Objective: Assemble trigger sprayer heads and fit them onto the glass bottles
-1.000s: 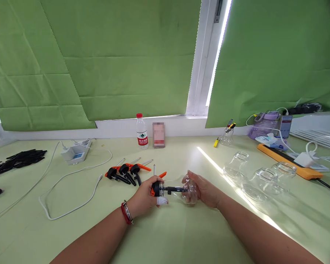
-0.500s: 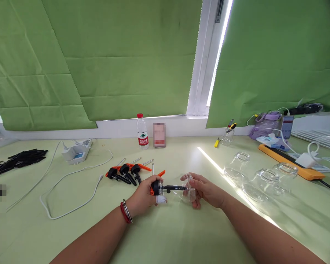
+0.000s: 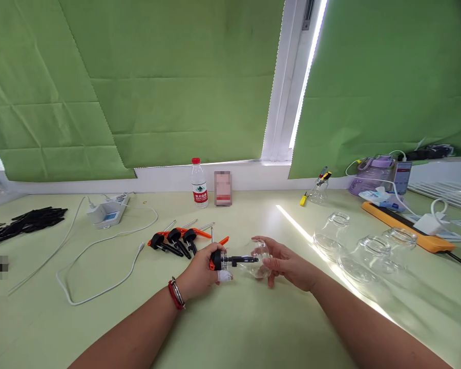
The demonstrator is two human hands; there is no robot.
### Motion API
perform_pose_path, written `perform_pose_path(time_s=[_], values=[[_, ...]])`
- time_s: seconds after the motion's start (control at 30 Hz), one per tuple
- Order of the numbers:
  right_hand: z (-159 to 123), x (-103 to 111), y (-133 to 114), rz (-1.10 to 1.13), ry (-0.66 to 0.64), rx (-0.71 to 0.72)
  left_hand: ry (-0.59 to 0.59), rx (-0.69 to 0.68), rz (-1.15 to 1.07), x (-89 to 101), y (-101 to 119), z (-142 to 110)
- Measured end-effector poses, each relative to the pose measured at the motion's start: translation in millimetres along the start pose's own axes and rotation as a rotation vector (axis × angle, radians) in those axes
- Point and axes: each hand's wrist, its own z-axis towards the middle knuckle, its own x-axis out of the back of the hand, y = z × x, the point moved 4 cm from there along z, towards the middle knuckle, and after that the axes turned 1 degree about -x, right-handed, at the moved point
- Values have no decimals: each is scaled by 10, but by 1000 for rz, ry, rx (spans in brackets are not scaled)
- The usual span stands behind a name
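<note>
Our right hand (image 3: 292, 264) has shifted its fingers, loosely cupping the clear bottle (image 3: 249, 269), sideways at near centre; our left hand (image 3: 202, 268) clasps its black cap (image 3: 217, 260). Loose right fingers could let it slip.

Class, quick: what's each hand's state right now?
Left hand: closed on the black cap of the clear bottle.
Right hand: loosely curled, holding that bottle's base end.

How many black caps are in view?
4: the left cap, middle cap and right cap in a row on the table; a fourth cap in the left hand, on the jar.
</note>
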Motion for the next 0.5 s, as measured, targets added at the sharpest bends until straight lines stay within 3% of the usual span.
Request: perform_pose_path(time_s=[0.2, 0.4, 0.5], values=[[87, 71, 170, -21, 104, -103, -23, 19, -3, -11, 6, -15], [-1, 48, -32, -95, 95, 41, 37, 40, -47, 10, -9, 3], [-2, 23, -40, -74, 56, 44, 34, 38, -44, 22, -25, 5]])
